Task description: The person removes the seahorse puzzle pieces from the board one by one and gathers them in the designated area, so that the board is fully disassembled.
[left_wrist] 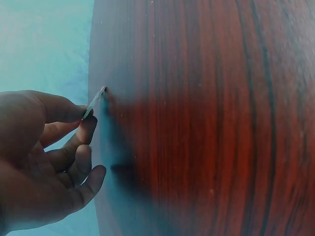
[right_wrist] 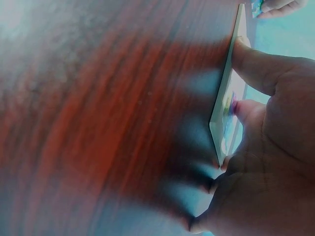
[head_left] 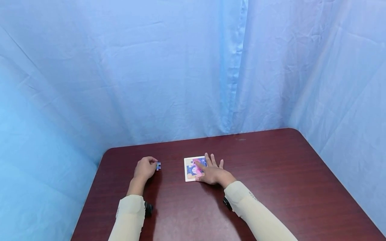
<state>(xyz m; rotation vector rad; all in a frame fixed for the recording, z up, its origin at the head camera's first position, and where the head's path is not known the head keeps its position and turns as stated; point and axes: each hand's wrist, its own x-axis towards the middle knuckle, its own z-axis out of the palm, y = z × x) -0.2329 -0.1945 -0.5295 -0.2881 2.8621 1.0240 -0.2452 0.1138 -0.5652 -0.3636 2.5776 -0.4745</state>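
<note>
Between thumb and fingertips my left hand (head_left: 146,168) pinches a small blue-purple jigsaw piece (head_left: 158,166), held just over the table on the left. The left wrist view shows the piece (left_wrist: 93,104) edge-on, with the other fingers loosely bent below it. A square jigsaw puzzle in a white-rimmed tray (head_left: 186,170) lies flat right of the piece, its picture pink, blue and purple. My right hand (head_left: 213,174) spreads over the tray's right side. Its thumb touches the near rim and the index fingertip rests on the picture; the palm hides part of the puzzle.
The dark red wood-grain table (head_left: 271,174) has rounded far corners. Light blue curtains (head_left: 169,73) hang behind it and along both sides. A black wrist device (head_left: 148,209) sits at the left cuff, and another (head_left: 227,203) at the right cuff.
</note>
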